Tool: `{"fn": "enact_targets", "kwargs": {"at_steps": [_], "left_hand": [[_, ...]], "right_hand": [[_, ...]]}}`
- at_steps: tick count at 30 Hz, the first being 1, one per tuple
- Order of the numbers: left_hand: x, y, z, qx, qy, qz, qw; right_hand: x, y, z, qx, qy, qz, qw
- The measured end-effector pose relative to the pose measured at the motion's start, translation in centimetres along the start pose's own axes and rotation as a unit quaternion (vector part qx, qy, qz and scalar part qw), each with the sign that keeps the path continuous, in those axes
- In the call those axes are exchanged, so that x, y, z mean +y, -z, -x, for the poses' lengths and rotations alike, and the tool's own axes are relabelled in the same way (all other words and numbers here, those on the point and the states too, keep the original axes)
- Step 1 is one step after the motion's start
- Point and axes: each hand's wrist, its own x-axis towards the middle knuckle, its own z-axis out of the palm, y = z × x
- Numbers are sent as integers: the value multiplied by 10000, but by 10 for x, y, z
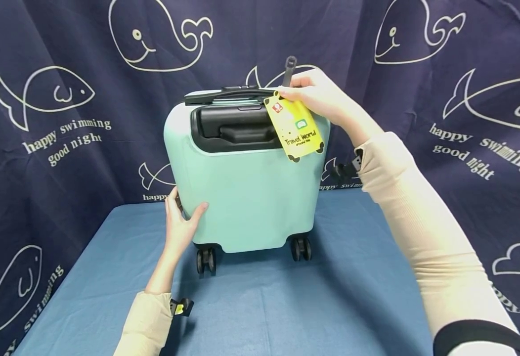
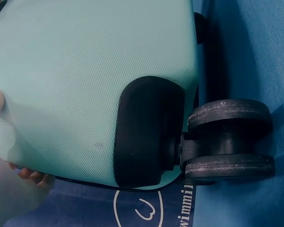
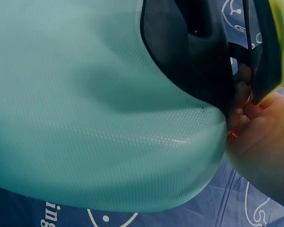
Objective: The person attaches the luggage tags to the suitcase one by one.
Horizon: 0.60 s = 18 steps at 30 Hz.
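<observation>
A mint-green suitcase [image 1: 251, 198] stands upright on its wheels, its front facing me. My left hand [image 1: 181, 230] grips its lower left side, thumb on the front and fingers round the side; the left wrist view shows the same hand [image 2: 19, 189] at the shell's edge. A yellow luggage tag [image 1: 297, 128] hangs over the top right corner. By its upper end, my right hand [image 1: 315, 96] pinches the tag and its dark strap [image 1: 289, 69], whose free end points up. The black carry handle [image 1: 224, 95] runs along the top. In the right wrist view the fingertips are partly hidden.
A blue cloth [image 1: 264, 306] covers the table under the suitcase. Behind hangs a navy curtain [image 1: 242, 44] with white whale and fish drawings. Black twin wheels [image 2: 229, 139] stick out beneath the shell. A black recessed panel [image 1: 238, 128] sits below the handle.
</observation>
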Motion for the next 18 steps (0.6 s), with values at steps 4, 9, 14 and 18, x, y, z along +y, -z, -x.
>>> {"fn": "enact_targets", "kwargs": {"at_steps": [4, 9, 14, 18], "left_hand": [[-1, 0, 0, 12, -29, 17, 10000], [-2, -1, 1, -2, 22, 15, 10000], [-3, 0, 1, -8, 21, 2, 10000], [-2, 0, 0, 6, -15, 25, 10000]], "right_hand": [[0, 0, -5, -104, -7, 127, 9999], [-1, -2, -7, -242, -121, 34, 9996], [2, -4, -10, -163, 105, 455, 9988], [5, -5, -14, -25, 404, 533, 9978]]}}
